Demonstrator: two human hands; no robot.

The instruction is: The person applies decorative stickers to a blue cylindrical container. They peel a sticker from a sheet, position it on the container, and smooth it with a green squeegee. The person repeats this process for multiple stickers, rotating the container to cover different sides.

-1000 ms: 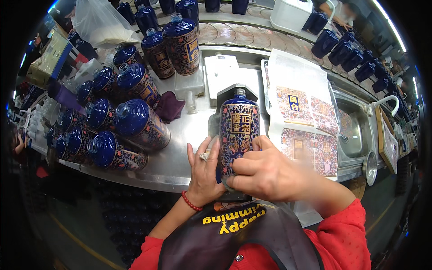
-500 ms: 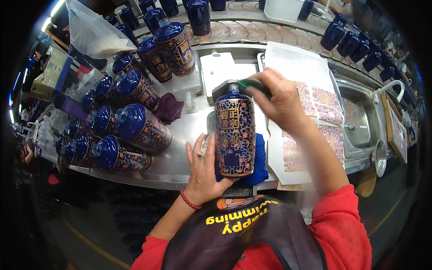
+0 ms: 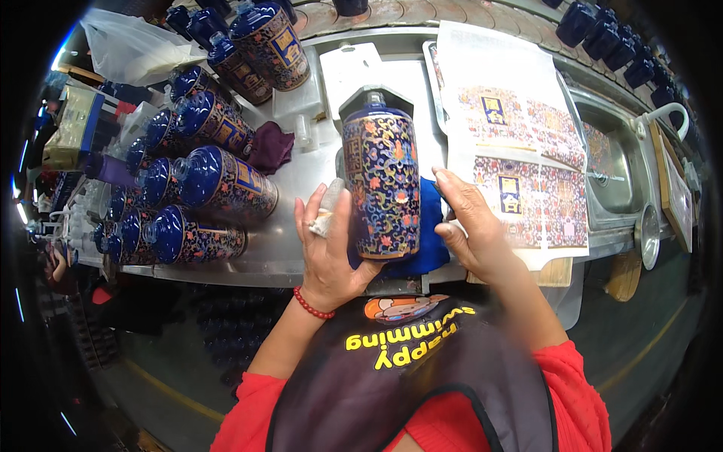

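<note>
A blue ceramic bottle (image 3: 382, 184) with a flowered decal lies in a stand, its neck against a grey angular plate (image 3: 348, 102). My left hand (image 3: 327, 248) grips it near the base, thumb at the bottom edge. A pale wrap (image 3: 327, 207) covers one finger, and red beads circle that wrist. To the right of the bottle and apart from it, my right hand (image 3: 478, 230) pinches a small dark tool, mostly hidden by the fingers. Blue cloth (image 3: 433, 233) shows beneath the bottle. Printed decal sheets (image 3: 527, 162) lie just beyond my right hand.
Several decorated bottles (image 3: 226, 181) crowd the steel table at left, beside a purple cloth (image 3: 271, 147). A steel sink (image 3: 614, 173) with a white tap (image 3: 670, 117) stands at right, a strainer (image 3: 648, 235) at its edge. Plain blue bottles (image 3: 599, 38) line the back right.
My right hand has come down from the bottle's neck to beside its lower right side. The bottle has turned, so flowers replace the gold lettered panel in front. The view has shifted.
</note>
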